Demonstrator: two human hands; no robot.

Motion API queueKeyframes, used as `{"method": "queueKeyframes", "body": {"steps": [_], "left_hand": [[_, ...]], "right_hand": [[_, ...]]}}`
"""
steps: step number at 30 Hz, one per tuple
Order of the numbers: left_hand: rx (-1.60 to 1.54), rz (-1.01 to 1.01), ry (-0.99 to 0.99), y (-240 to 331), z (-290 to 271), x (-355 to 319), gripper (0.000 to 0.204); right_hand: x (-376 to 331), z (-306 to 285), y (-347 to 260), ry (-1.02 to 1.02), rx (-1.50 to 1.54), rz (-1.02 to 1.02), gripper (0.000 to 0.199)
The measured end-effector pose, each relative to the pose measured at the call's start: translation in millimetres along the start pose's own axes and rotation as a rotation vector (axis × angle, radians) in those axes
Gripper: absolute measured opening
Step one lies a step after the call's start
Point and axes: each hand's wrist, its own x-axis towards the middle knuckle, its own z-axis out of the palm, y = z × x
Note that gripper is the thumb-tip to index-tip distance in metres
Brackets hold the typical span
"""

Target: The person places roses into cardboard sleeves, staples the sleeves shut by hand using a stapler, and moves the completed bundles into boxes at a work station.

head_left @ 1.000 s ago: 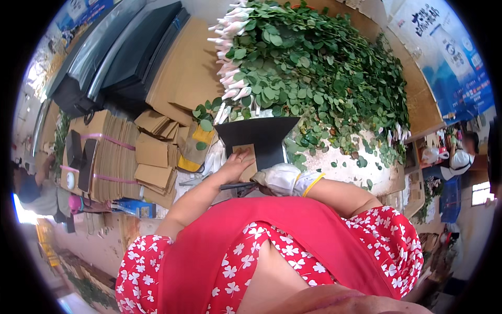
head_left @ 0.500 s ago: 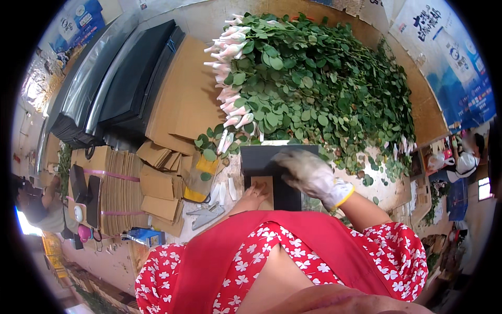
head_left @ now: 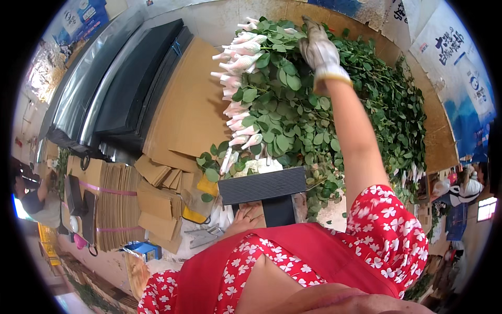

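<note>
My right hand (head_left: 320, 55), in a pale, dirt-stained work glove, reaches over the far part of a big pile of leafy green rose stems (head_left: 308, 112). Its fingers are stretched out, and I see nothing held in them. Pale pink and white sleeve nets (head_left: 243, 64) wrap the flower heads along the pile's left edge. Close to my body, my bare left hand (head_left: 247, 217) lies with fingers extended on a brown cardboard piece (head_left: 257, 210). A black corrugated sheet (head_left: 261, 186) stands just beyond its fingertips, its nearer part (head_left: 279, 211) lying flat beside the cardboard.
Left of my left hand lies a grey stapler (head_left: 205, 236) near a yellow and grey glove (head_left: 196, 205). Bundled cardboard (head_left: 117, 204) and loose cardboard pieces (head_left: 161, 209) stand further left. Stacked black sheets (head_left: 136, 89) rise behind them. Another person (head_left: 42, 201) is at the far left.
My gloved right hand has left the black sheet and swung far forward over the rose pile. The black sheet's raised part now sits tilted and nearer. My left hand has stayed low by the cardboard.
</note>
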Motion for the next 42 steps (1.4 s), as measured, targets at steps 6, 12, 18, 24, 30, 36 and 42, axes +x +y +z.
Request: {"method": "queueKeyframes", "body": {"steps": [6,12,18,24,30,36,42], "left_hand": [[-0.437,-0.007,-0.189,-14.7,-76.0,-10.6,0.047],[-1.011,0.228,-0.086,-40.7,-215.1,-50.8,0.02],[-1.008,-0.123,0.445,-22.1,-286.3,14.4,0.015],[-1.043,0.027,0.487,-70.9,-317.0,83.9,0.046],[-2.242,1.005,-0.073,-111.3,-270.4,206.6,0.074],[-2.254,0.505,0.119,-130.5,-218.9,181.7,0.056],[-1.892,0.328,0.252,-59.9,-291.0,175.4,0.046]], "right_hand": [[44.0,2.3,25.3,-0.399,0.101,0.103,0.016],[23.9,-35.4,-16.5,-0.587,0.124,0.089,0.017],[5.1,-43.7,-22.8,-0.871,-0.051,0.112,0.038],[48.5,-85.6,19.0,-0.225,0.034,-0.045,0.021],[-30.4,-62.9,-44.8,-0.614,-0.143,-0.135,0.015],[-78.7,-67.3,-49.6,-0.626,0.117,-0.314,0.042],[-59.5,-69.2,-44.3,-0.736,0.508,-0.111,0.061]]}}
